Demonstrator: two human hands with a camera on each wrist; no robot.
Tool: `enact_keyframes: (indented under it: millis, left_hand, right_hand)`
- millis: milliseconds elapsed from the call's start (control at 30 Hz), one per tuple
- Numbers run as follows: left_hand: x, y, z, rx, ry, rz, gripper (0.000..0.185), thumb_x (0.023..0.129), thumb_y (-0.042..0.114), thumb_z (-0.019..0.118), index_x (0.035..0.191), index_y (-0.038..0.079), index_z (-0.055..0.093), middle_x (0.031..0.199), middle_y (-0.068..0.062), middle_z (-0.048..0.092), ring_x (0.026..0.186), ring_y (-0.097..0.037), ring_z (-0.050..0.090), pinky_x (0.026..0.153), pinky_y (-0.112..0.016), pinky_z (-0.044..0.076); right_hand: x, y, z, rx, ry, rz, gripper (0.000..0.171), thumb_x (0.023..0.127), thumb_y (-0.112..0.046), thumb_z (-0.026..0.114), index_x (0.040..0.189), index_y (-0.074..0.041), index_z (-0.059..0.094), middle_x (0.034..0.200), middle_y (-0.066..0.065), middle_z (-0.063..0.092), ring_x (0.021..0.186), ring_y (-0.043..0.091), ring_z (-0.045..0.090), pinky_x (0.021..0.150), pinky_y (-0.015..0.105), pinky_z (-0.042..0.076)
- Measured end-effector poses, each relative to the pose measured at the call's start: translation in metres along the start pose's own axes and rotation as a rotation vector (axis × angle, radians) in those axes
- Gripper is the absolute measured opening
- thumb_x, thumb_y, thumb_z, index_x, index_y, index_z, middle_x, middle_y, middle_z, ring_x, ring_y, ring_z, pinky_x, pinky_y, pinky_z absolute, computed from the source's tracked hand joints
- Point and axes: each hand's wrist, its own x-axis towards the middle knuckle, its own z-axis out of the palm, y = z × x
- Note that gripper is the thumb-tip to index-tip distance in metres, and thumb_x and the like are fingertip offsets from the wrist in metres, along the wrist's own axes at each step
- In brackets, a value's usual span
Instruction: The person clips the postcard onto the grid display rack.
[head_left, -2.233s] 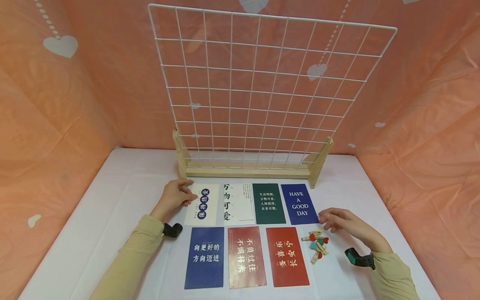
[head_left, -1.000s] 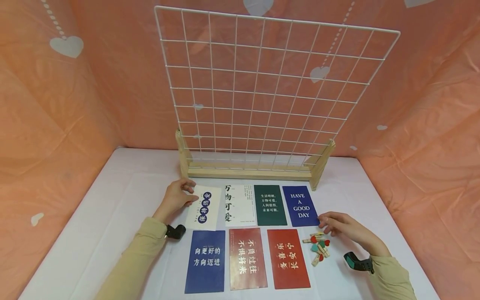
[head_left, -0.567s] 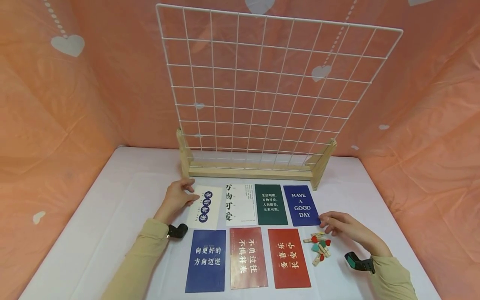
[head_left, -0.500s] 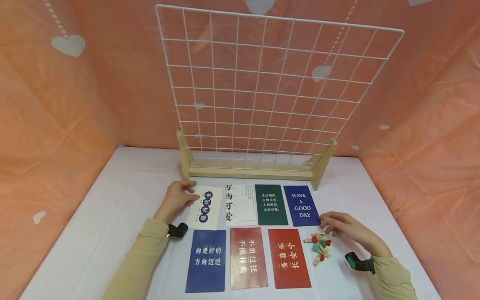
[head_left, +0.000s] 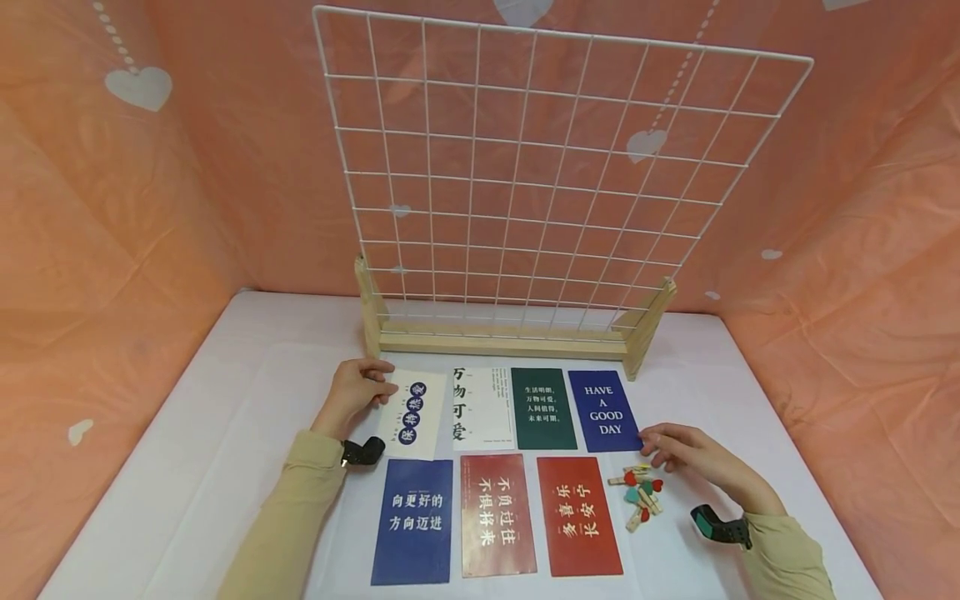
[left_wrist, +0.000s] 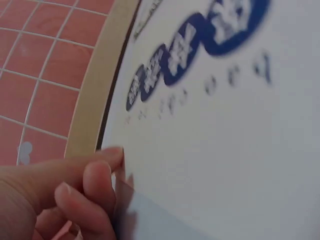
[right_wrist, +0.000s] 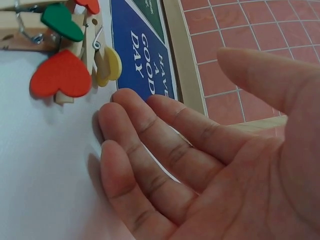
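My left hand [head_left: 355, 396] rests at the left edge of a cream card [head_left: 423, 425] with blue circles of lettering. In the left wrist view a fingertip meets that card's edge [left_wrist: 210, 145], while other fingers bend beside it. My right hand [head_left: 690, 454] lies on the table with its fingers loosely bent and holds nothing. Its fingertips are at the lower right corner of a blue card [head_left: 600, 408] reading HAVE A GOOD DAY. Just below them are small wooden clothespins [head_left: 636, 496] with coloured hearts; a red heart [right_wrist: 61, 74] shows large in the right wrist view.
A white wire grid [head_left: 525, 171] stands in a wooden base [head_left: 502, 343] behind the cards. Right of the cream card lie a white card [head_left: 487, 408] and a green card [head_left: 543, 408]. Nearer are a blue card [head_left: 412, 554], a pinkish-red card [head_left: 491, 558] and a red card [head_left: 585, 558].
Over about two seconds the cream card has shifted slightly toward the front edge and turned a little, my left hand staying at its edge. The right hand keeps its place. The head view has shifted slightly.
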Motion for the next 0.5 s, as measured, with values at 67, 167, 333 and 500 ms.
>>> enact_keyframes:
  millis: [67,167,333,500]
  left_hand:
    - [-0.0009,0.0016,0.0007,-0.020,0.008,-0.016,0.036,0.078,-0.011,0.071,0.113,-0.008,0.062,0.076,-0.006,0.051,0.053,-0.012,0.056,0.045,-0.019,0.046]
    - [-0.0017,0.0037,0.0023,-0.035,0.027,-0.030,0.035,0.078,-0.012,0.069,0.112,-0.010,0.062,0.076,-0.006,0.051,0.052,-0.011,0.055,0.045,-0.018,0.045]
    - [-0.0026,0.0051,0.0053,-0.057,0.056,-0.035,0.031,0.078,-0.014,0.067,0.109,-0.011,0.063,0.076,-0.007,0.052,0.052,-0.011,0.054,0.045,-0.018,0.044]
    - [-0.0069,0.0039,0.0076,-0.075,0.080,0.014,0.031,0.078,-0.013,0.068,0.108,-0.012,0.063,0.078,-0.009,0.056,0.052,-0.011,0.055,0.046,-0.018,0.046]
  right_hand:
    - [0.0000,-0.0003,-0.0003,0.002,0.000,0.000,0.044,0.104,-0.021,0.041,0.129,0.016,0.043,0.109,0.022,0.061,0.090,0.024,0.060,0.076,0.028,0.054]
    - [-0.0002,-0.0003,-0.0004,0.005,0.001,-0.005,0.045,0.104,-0.021,0.040,0.129,0.017,0.043,0.109,0.022,0.061,0.090,0.024,0.060,0.076,0.028,0.054]
    - [0.0000,0.0006,0.0001,-0.005,0.005,0.011,0.046,0.105,-0.023,0.040,0.129,0.015,0.044,0.108,0.020,0.061,0.091,0.023,0.060,0.076,0.027,0.054]
    - [-0.0003,0.0006,0.0006,-0.012,0.002,0.010,0.046,0.105,-0.023,0.040,0.129,0.015,0.044,0.109,0.020,0.061,0.090,0.023,0.060,0.077,0.027,0.054]
